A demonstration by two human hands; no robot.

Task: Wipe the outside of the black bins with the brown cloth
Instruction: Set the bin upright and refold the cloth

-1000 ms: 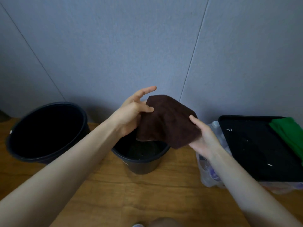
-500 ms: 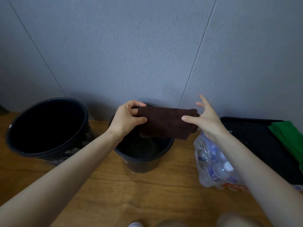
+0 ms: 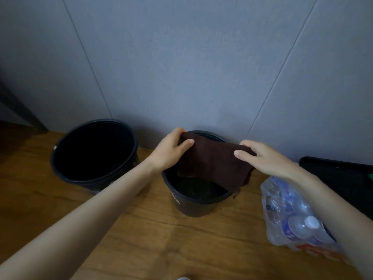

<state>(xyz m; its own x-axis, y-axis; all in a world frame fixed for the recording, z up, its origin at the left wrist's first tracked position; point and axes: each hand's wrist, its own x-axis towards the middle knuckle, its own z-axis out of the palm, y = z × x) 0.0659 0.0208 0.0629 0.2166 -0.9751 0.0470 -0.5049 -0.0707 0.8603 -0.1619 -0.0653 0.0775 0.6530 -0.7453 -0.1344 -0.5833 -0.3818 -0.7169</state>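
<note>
Both left hand (image 3: pixel 169 152) and right hand (image 3: pixel 268 160) are pinching a square brown fabric cloth (image 3: pixel 212 160) over a round black plastic bin (image 3: pixel 193 207), where a slackening pinch could be dropping it inside.

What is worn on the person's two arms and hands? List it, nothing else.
Nothing is worn. The left hand and right hand are bare: no gloves, rings or bracelets show. The left forearm and right forearm are bare up to the frame's edge, with no sleeve, watch or band in view.
</note>
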